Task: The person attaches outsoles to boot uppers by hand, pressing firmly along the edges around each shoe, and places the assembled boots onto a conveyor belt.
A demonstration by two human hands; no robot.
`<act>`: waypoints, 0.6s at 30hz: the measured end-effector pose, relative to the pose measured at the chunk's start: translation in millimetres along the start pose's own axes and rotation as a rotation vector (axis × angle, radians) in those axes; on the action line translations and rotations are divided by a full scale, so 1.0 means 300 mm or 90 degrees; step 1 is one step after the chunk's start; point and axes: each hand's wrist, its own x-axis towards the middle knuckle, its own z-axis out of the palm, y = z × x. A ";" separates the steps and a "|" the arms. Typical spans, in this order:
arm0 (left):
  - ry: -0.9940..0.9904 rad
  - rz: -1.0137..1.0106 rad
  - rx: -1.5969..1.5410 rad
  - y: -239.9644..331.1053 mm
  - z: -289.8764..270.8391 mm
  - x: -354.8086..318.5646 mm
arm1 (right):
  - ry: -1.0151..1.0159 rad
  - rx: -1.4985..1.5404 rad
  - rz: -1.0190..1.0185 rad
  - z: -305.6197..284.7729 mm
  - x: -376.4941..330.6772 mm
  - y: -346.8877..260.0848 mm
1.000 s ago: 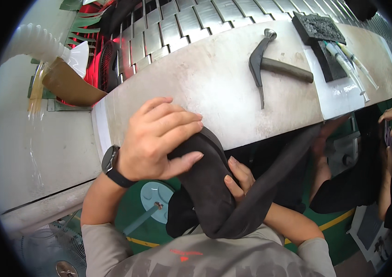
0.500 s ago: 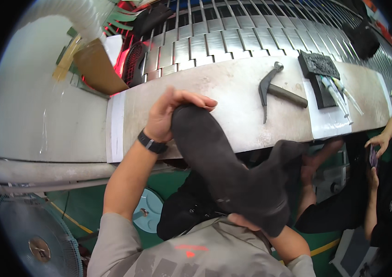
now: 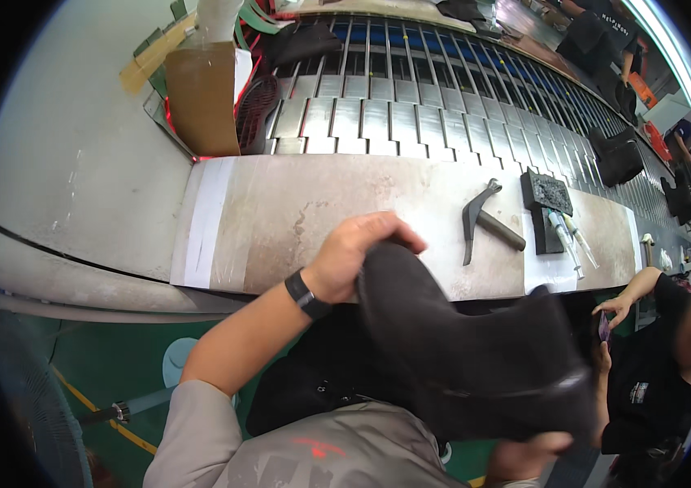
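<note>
A dark brown-black boot (image 3: 475, 350) is raised in front of me, slightly blurred by motion. My left hand (image 3: 354, 256), with a black band on its wrist, curls over the rounded upper-left end of the boot. At the lower right, my right hand (image 3: 528, 455) grips the boot's lower edge. Its thumb shows, while most of its fingers are hidden or blurred. On the bench beyond the boot rests a hammer (image 3: 498, 229) with a long curved dark head.
The pale bench top (image 3: 297, 211) runs across the front of a slatted metal conveyor (image 3: 378, 122). A black block (image 3: 547, 193) and syringes (image 3: 567, 240) lie to the right. Another person (image 3: 646, 358) holds a phone at the right. A fan (image 3: 28, 407) stands lower left.
The boot and both my hands have shifted to the right in the picture, and the boot is turned more sideways. The view has tilted up, showing more of the conveyor.
</note>
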 end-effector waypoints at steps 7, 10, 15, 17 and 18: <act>-0.306 0.172 -0.008 0.176 0.145 -0.239 | 0.181 -0.178 -0.096 -0.130 0.429 -0.336; -0.557 0.287 -0.219 0.174 0.269 -0.264 | 0.207 -0.247 -0.155 -0.089 0.805 -0.515; -0.481 0.355 -0.463 0.201 0.358 -0.377 | 0.164 -0.302 -0.141 0.308 1.284 -0.534; -0.571 0.393 -0.207 0.193 0.261 -0.327 | 0.178 -0.106 -0.355 0.474 1.377 -0.310; -0.582 0.405 -0.197 0.188 0.214 -0.338 | 0.058 -0.300 0.012 0.545 1.365 -0.280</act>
